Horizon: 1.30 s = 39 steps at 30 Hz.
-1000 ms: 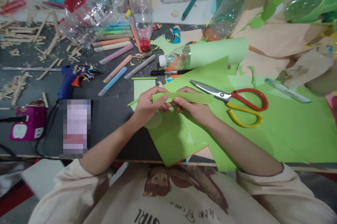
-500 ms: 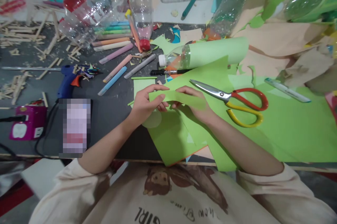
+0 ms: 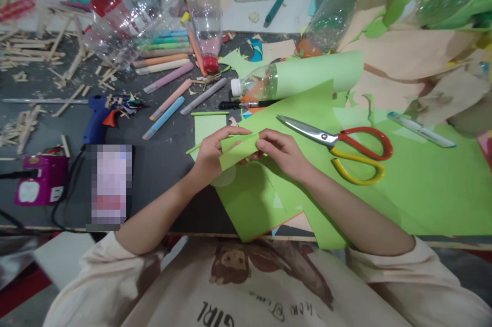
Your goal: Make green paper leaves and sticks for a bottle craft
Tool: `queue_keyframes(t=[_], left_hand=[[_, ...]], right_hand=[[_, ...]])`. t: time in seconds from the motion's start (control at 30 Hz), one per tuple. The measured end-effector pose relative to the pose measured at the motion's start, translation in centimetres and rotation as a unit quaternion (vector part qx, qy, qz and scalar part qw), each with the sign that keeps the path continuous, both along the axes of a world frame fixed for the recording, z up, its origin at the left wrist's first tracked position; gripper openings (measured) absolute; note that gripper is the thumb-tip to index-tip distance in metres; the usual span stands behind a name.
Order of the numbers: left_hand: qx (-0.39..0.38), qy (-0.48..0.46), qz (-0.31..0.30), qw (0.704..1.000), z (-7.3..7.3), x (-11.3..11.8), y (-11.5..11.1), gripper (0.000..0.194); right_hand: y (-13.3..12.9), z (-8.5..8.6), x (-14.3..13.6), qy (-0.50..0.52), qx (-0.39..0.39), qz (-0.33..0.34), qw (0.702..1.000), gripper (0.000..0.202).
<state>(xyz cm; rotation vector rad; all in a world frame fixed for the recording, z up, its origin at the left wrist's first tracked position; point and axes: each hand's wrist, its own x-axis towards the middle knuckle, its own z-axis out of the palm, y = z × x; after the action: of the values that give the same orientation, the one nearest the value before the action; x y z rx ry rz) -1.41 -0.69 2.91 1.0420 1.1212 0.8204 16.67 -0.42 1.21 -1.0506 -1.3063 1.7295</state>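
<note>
Between both hands I hold a short strip of light green paper, tilted with its left end lower. My left hand pinches its left part, thumb on top. My right hand grips the right end with curled fingers. Beneath the hands lie large green paper sheets on the dark table. Scissors with red and yellow handles rest open on the green paper just right of my right hand.
A plastic bottle wrapped in green paper lies behind the hands. Coloured chalk sticks, a blue glue gun, wooden sticks, clear bottles, a purple device and a pen surround the work area.
The green strip looked long and flat between my hands; now it shows much shorter, and my right hand has moved left, closer to my left hand.
</note>
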Motion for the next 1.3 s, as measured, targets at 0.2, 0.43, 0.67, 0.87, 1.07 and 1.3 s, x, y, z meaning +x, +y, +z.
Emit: queue_keyframes(t=[0.2, 0.43, 0.67, 0.87, 1.07, 1.3], left_hand=[[0.046, 0.007, -0.008, 0.999, 0.0, -0.1, -0.2, 0.050], [0.037, -0.005, -0.001, 0.999, 0.0, 0.2, -0.3, 0.051], [0.044, -0.002, -0.007, 0.999, 0.3, 0.1, -0.3, 0.048], [0.049, -0.007, -0.011, 0.999, 0.0, 0.1, -0.3, 0.047], [0.029, -0.020, -0.005, 0.999, -0.1, 0.2, -0.2, 0.049], [0.020, -0.046, 0.009, 0.999, -0.8, -0.4, -0.1, 0.071]], right_hand=[[0.1, 0.3, 0.0, -0.009, 0.008, 0.003, 1.000, 0.050], [0.1, 0.3, -0.1, -0.013, 0.005, 0.005, 1.000, 0.051], [0.0, 0.1, 0.0, -0.008, -0.012, 0.005, 1.000, 0.050], [0.0, 0.0, -0.1, -0.005, -0.010, -0.003, 1.000, 0.049], [-0.1, 0.0, -0.1, -0.010, -0.017, -0.021, 1.000, 0.052], [-0.1, 0.1, -0.2, -0.013, -0.003, -0.075, 0.997, 0.051]])
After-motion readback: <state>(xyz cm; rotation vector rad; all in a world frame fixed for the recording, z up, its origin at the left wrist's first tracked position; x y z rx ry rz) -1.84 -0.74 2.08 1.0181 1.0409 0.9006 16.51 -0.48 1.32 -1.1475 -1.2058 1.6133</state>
